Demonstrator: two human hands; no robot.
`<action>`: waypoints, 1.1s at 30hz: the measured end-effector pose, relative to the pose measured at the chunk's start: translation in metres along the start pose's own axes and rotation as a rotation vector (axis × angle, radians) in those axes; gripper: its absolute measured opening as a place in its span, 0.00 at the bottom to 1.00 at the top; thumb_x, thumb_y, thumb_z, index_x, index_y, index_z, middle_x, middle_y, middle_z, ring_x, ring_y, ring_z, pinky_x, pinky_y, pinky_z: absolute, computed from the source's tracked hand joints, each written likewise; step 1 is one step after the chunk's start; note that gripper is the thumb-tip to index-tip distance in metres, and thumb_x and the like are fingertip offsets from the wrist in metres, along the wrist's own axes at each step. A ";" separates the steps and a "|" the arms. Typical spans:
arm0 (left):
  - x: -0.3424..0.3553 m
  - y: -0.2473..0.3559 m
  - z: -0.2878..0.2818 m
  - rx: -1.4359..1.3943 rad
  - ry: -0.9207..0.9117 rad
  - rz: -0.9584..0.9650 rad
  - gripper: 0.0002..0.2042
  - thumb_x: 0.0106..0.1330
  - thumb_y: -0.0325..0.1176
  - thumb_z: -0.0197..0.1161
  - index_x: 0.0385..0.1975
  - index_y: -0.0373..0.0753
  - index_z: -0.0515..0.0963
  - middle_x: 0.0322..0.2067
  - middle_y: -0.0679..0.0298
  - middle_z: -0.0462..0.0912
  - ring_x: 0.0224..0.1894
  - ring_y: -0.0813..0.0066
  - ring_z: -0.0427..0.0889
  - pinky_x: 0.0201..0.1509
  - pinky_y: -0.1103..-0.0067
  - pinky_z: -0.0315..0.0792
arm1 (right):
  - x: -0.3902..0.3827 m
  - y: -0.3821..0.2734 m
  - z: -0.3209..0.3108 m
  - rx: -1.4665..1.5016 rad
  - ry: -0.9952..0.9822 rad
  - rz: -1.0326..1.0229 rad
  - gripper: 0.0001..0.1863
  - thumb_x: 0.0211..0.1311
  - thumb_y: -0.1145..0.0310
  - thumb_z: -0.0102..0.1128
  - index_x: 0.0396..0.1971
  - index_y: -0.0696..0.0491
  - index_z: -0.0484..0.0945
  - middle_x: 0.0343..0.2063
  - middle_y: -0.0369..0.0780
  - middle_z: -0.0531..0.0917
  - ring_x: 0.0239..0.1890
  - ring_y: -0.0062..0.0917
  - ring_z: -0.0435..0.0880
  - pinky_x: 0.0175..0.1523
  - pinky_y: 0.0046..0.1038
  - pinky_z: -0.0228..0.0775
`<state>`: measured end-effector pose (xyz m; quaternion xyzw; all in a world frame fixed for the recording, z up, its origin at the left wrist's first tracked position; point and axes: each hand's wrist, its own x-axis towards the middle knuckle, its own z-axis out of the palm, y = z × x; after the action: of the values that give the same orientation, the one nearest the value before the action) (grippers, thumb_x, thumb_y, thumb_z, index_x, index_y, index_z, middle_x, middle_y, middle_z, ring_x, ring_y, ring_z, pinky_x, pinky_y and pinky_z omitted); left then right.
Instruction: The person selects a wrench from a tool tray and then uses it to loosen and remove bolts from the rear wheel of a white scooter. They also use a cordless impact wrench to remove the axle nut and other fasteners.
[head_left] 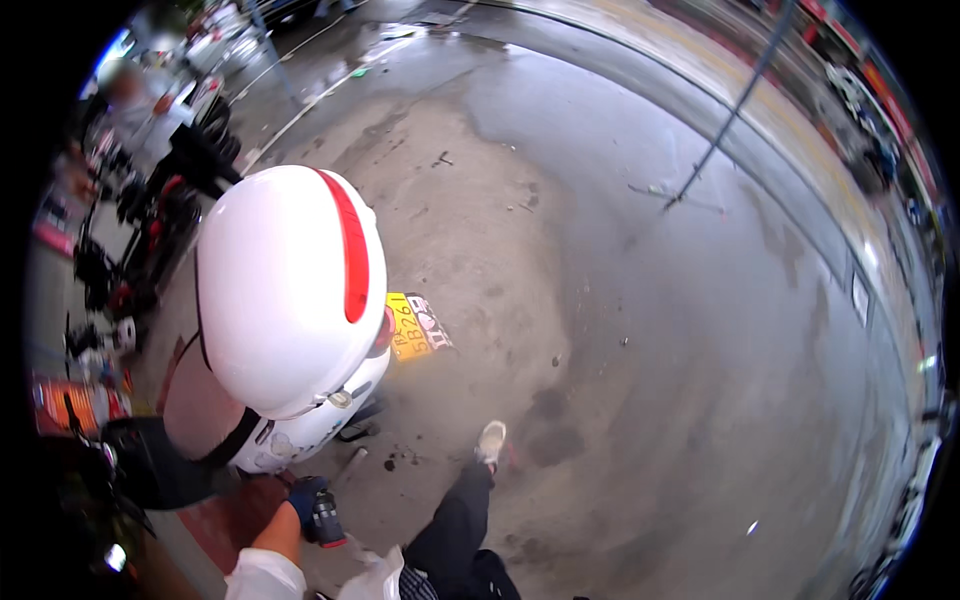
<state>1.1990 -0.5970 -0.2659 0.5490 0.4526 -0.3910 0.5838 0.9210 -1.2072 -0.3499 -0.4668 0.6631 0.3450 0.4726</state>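
Note:
My left hand, in a dark blue glove, comes in low on the left and is closed around a black cordless power tool with a red edge at its base. The tool's working end is hidden. Just beyond the hand stands a white scooter with stickers on its rear side panel. Its large, rounded white top case has a red reflector strip and a small metal lock. A yellow license plate sticks out behind the scooter. My right hand is out of sight.
My leg ends in a light shoe on the concrete ground, which is wet toward the right. Parked motorbikes and a person are at the far left. A thin pole rises at the upper right.

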 end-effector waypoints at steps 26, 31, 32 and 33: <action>0.093 0.209 0.453 -0.295 0.397 -0.006 0.12 0.55 0.41 0.66 0.30 0.38 0.80 0.24 0.55 0.81 0.23 0.65 0.80 0.30 0.64 0.76 | -0.192 -1.039 0.071 -1.147 0.114 -0.745 0.11 0.56 0.63 0.58 0.25 0.57 0.75 0.14 0.39 0.75 0.12 0.28 0.74 0.14 0.31 0.59; 0.139 0.252 0.553 -0.607 0.427 -0.061 0.13 0.54 0.41 0.67 0.31 0.37 0.80 0.25 0.55 0.82 0.24 0.66 0.81 0.31 0.65 0.76 | -0.260 -1.138 0.308 -1.700 -0.054 -1.020 0.11 0.56 0.63 0.58 0.24 0.56 0.75 0.15 0.40 0.78 0.12 0.27 0.75 0.16 0.32 0.61; 0.150 0.264 0.568 -0.667 0.439 -0.078 0.13 0.54 0.41 0.67 0.31 0.37 0.80 0.25 0.55 0.82 0.24 0.66 0.81 0.31 0.65 0.76 | -0.272 -1.145 0.356 -1.713 -0.049 -1.058 0.11 0.56 0.62 0.58 0.23 0.55 0.75 0.14 0.39 0.77 0.12 0.26 0.75 0.16 0.31 0.61; 0.160 0.270 0.583 -0.723 0.445 -0.101 0.14 0.54 0.41 0.68 0.31 0.37 0.81 0.26 0.55 0.82 0.24 0.67 0.81 0.31 0.66 0.76 | -0.279 -1.145 0.399 -1.739 -0.094 -1.073 0.12 0.57 0.61 0.59 0.22 0.55 0.75 0.12 0.38 0.76 0.11 0.26 0.75 0.15 0.30 0.61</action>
<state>1.5595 -1.1462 -0.3486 0.3571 0.7017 -0.1071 0.6072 2.1576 -1.1407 -0.2292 -0.8696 -0.1321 0.4676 0.0879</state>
